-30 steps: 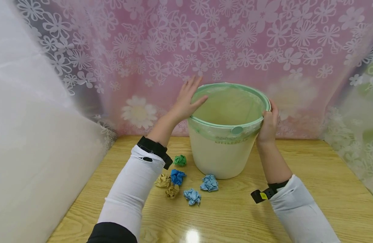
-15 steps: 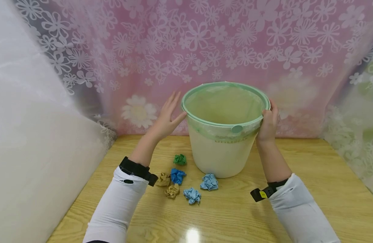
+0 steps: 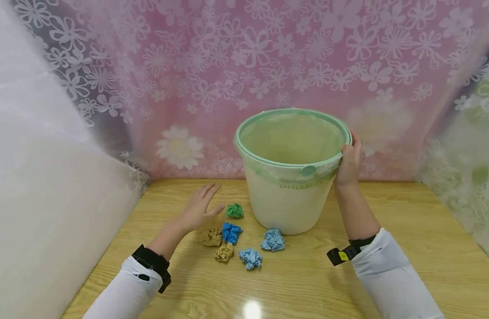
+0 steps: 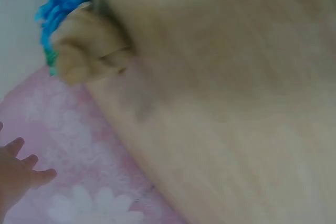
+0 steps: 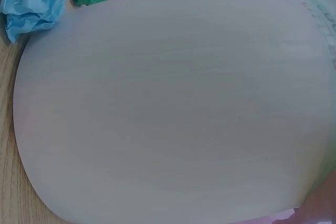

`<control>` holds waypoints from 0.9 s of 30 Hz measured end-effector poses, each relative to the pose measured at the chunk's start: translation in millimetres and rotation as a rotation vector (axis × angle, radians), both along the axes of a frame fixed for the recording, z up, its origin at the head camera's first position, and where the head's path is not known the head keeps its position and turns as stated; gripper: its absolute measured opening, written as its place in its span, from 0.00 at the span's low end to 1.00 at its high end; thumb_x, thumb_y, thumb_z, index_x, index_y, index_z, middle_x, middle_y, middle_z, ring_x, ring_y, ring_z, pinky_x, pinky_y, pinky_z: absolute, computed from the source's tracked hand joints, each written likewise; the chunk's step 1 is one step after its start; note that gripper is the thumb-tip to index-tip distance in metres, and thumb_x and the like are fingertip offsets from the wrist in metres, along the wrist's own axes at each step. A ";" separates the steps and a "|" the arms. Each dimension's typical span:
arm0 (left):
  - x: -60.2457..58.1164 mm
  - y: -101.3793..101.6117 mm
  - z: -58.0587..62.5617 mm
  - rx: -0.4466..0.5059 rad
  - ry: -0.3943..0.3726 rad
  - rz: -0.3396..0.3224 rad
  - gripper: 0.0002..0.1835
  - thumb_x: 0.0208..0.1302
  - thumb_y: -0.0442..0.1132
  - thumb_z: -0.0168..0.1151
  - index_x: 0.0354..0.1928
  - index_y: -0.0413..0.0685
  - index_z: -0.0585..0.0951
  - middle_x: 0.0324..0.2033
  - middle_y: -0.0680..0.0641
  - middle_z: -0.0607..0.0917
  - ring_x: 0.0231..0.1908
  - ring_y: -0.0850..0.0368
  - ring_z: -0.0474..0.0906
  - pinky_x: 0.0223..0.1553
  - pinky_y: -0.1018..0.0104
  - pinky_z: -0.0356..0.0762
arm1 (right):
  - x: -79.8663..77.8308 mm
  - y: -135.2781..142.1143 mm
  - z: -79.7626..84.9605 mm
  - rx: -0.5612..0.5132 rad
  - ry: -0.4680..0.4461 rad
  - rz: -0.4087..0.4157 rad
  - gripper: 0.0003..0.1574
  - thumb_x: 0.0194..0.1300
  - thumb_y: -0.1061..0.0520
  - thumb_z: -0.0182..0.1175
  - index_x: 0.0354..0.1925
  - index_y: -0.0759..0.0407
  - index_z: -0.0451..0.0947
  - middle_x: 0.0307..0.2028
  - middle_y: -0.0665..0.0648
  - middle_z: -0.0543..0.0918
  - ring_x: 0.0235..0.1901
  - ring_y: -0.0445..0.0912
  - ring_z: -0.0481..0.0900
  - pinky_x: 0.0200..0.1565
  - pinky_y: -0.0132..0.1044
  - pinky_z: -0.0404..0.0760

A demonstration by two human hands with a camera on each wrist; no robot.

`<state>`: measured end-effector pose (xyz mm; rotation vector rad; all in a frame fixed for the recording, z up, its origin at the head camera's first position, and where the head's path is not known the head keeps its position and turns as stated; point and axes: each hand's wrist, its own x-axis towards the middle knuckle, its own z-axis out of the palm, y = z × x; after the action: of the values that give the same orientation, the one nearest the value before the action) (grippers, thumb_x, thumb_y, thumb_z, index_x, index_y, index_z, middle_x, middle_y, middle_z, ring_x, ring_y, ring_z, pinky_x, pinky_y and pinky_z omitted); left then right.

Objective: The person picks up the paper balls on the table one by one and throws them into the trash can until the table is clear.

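Observation:
A cream bucket (image 3: 286, 204) with a green rim and a thin clear liner stands upright on the wooden table. My right hand (image 3: 349, 164) grips its rim on the right side, thumb in front. Left of the bucket, my left hand (image 3: 198, 210) hovers with its fingers spread and nothing in them. Closest to it are a green crumpled paper ball (image 3: 234, 211), a blue one (image 3: 231, 233) and a tan one (image 3: 211, 237). A second tan ball (image 3: 224, 252) and two light blue balls, one (image 3: 250, 258) nearer me and one (image 3: 273, 240) by the bucket's base, lie alongside.
A pink flowered curtain (image 3: 212, 88) hangs along the table's back edge. White sheeting (image 3: 49, 186) closes off the left side, and a pale leafy cloth (image 3: 471, 177) the right. The bucket's wall fills most of the right wrist view.
My left hand has left the bucket's left rim and come down and leftward to the paper balls. My right hand keeps its grip on the rim.

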<state>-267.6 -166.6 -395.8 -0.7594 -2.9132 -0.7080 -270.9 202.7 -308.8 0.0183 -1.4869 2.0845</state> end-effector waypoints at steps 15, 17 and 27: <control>24.4 -8.7 -49.4 0.046 -0.326 0.019 0.41 0.68 0.55 0.56 0.75 0.48 0.53 0.73 0.37 0.54 0.72 0.34 0.49 0.66 0.33 0.53 | -3.3 0.5 -1.6 -0.012 0.060 -0.007 0.35 0.63 0.58 0.34 0.69 0.58 0.56 0.64 0.57 0.65 0.59 0.49 0.66 0.65 0.41 0.62; 26.5 -6.7 -52.5 0.010 -0.315 0.015 0.40 0.67 0.54 0.57 0.75 0.48 0.54 0.73 0.37 0.56 0.72 0.34 0.51 0.66 0.34 0.54 | -3.6 0.7 -0.8 -0.015 0.063 -0.005 0.35 0.63 0.58 0.34 0.69 0.58 0.56 0.64 0.57 0.65 0.59 0.48 0.66 0.65 0.41 0.63; 35.3 2.3 -62.8 -0.158 -0.199 -0.005 0.31 0.67 0.47 0.60 0.66 0.37 0.67 0.66 0.37 0.67 0.66 0.35 0.62 0.63 0.40 0.64 | -3.4 1.6 -2.4 -0.012 0.058 -0.002 0.35 0.63 0.58 0.34 0.69 0.59 0.55 0.65 0.57 0.64 0.62 0.49 0.63 0.68 0.40 0.59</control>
<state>-232.3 -164.4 -458.5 -0.7509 -3.1796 -0.5915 -274.3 204.3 -311.2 0.0714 -1.4389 2.0738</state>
